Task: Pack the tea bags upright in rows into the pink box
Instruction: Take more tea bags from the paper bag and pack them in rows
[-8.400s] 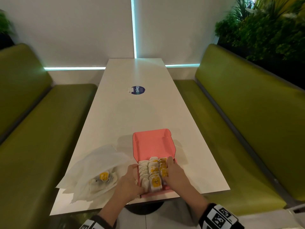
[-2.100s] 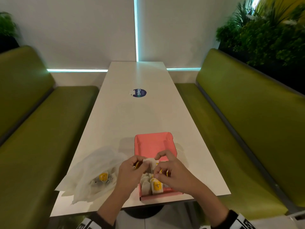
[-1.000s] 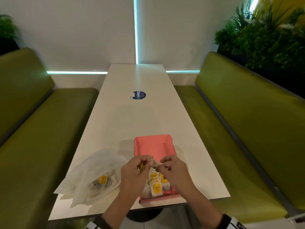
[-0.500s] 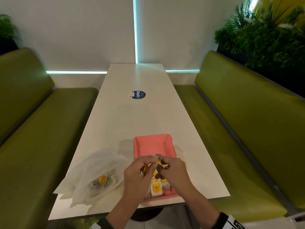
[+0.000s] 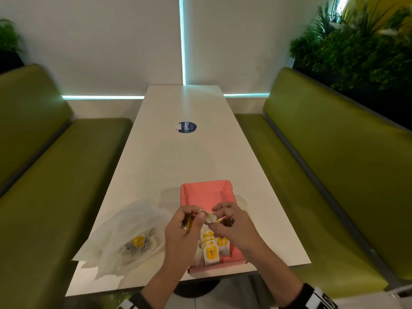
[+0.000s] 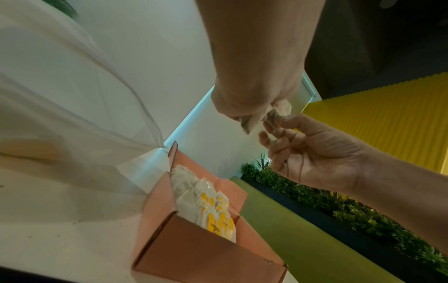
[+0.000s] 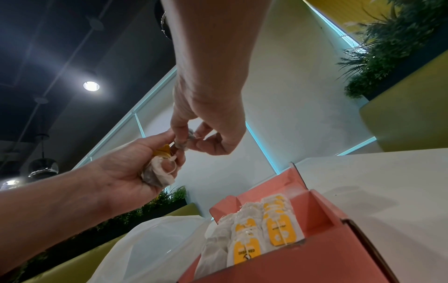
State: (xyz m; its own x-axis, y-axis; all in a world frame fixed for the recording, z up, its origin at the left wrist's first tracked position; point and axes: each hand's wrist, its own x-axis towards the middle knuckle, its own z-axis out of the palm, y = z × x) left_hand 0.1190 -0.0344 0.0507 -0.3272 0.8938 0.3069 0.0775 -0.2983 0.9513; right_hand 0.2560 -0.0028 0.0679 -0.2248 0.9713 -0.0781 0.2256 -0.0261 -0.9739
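Hands raised off the packed rows: left hand [image 5: 180, 230] and right hand [image 5: 231, 221] both grip-pinched on one tea bag [image 5: 208, 217]. Bag held above the pink box [image 5: 206, 194], at 6 o'clock on the worktop [image 5: 189, 157]; string judged tangled, insertion pending.

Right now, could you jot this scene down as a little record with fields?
left hand: holds tea bags, pinches one end of a loose bag
right hand: pinches the loose bag's other end
box: pink, open, near table edge
packed bags: upright in rows at the box's near end
plastic bag: left of box, more tea bags inside
table: white
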